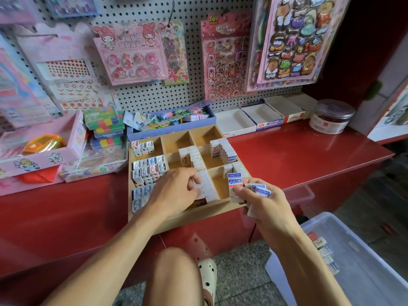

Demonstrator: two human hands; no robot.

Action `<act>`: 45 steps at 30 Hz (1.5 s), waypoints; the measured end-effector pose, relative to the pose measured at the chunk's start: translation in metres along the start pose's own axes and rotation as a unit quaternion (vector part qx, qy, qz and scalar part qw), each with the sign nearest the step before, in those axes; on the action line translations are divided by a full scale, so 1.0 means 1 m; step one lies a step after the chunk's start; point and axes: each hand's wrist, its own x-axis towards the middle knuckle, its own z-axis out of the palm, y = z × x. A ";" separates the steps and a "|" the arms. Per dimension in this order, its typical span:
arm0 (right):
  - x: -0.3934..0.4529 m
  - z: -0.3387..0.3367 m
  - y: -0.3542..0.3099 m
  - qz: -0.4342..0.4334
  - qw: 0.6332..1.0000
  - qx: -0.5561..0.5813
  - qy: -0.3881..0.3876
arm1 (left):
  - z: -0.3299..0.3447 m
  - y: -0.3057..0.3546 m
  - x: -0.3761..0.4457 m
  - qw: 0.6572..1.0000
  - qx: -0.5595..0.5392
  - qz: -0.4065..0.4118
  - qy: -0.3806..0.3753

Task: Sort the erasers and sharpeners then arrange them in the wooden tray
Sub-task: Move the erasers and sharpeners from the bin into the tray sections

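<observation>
A wooden tray (189,214) with several compartments sits on the red shelf. Small sharpeners (149,167) fill its left compartments. White erasers (206,184) stand in rows in the middle, and more blue-labelled erasers (225,150) stand at the back right. My left hand (176,188) reaches into the middle compartment, fingers curled on the white erasers there. At the tray's front right corner, my right hand (262,199) grips a bunch of blue-and-white erasers (235,183), one held upright.
A clear plastic bin (353,250) with loose erasers stands on the floor at the lower right. Behind the tray lie a blue box of trinkets (172,127) and open white boxes (260,120). A plastic jar (332,117) stands at the back right. A pink box (44,151) sits left.
</observation>
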 end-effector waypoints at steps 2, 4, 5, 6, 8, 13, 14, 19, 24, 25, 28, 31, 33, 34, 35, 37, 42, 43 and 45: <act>0.001 0.001 -0.003 -0.005 1.000 -0.010 -0.004 | -0.007 0.015 0.005 0.996 -0.089 0.019 0.017; 0.003 0.000 -0.006 -0.005 1.000 -0.007 -0.010 | -0.009 0.032 0.012 0.973 -0.228 0.014 -0.034; 0.004 0.001 -0.009 -0.007 1.000 -0.003 -0.013 | -0.008 0.039 0.015 0.960 -0.270 0.014 -0.065; 0.006 0.001 -0.011 -0.009 1.000 -0.004 -0.015 | -0.007 0.044 0.019 0.952 -0.290 0.020 -0.092; 0.011 0.000 -0.015 -0.017 1.000 -0.021 -0.009 | -0.003 0.050 0.027 0.945 -0.299 0.037 -0.124; 0.028 -0.009 -0.024 -0.006 0.992 0.097 0.078 | -0.004 0.057 0.061 0.948 -0.308 0.022 -0.075; 0.030 -0.013 -0.025 0.005 0.988 0.131 0.087 | -0.003 0.054 0.070 0.956 -0.288 0.020 -0.056; 0.039 -0.032 -0.019 0.030 0.981 0.170 0.086 | 0.009 0.048 0.106 0.992 -0.118 0.034 -0.023; 0.043 -0.044 -0.014 0.032 0.978 0.173 0.114 | 0.025 0.053 0.120 0.997 -0.029 0.066 -0.038; 0.044 -0.044 -0.013 0.031 0.977 0.172 0.120 | 0.029 0.053 0.122 0.996 -0.027 0.071 -0.042; 0.045 -0.047 -0.010 0.025 0.980 0.153 0.127 | 0.039 0.051 0.129 0.996 -0.020 0.070 -0.051; 0.045 -0.052 -0.007 0.017 0.991 0.094 0.096 | 0.043 0.050 0.131 0.996 -0.022 0.073 -0.053; 0.044 -0.055 -0.006 0.012 0.996 0.047 0.070 | 0.042 0.049 0.132 0.994 -0.065 0.061 -0.060; 0.044 -0.056 -0.005 0.015 0.997 0.037 0.068 | 0.042 0.048 0.133 0.992 -0.089 0.050 -0.069; 0.044 -0.057 -0.005 0.020 0.996 0.035 0.074 | 0.042 0.047 0.133 0.991 -0.102 0.042 -0.076; 0.043 -0.057 -0.005 0.030 0.995 0.038 0.087 | 0.043 0.046 0.134 0.992 -0.091 0.046 -0.077; 0.040 -0.055 -0.008 0.029 0.995 0.039 0.084 | 0.048 0.049 0.133 0.997 -0.005 0.065 -0.039; 0.039 -0.054 -0.008 0.028 0.995 0.038 0.083 | 0.047 0.051 0.132 0.997 0.011 0.074 -0.021; 0.039 -0.053 -0.009 0.023 0.995 0.036 0.085 | 0.042 0.057 0.127 0.995 0.018 0.098 0.015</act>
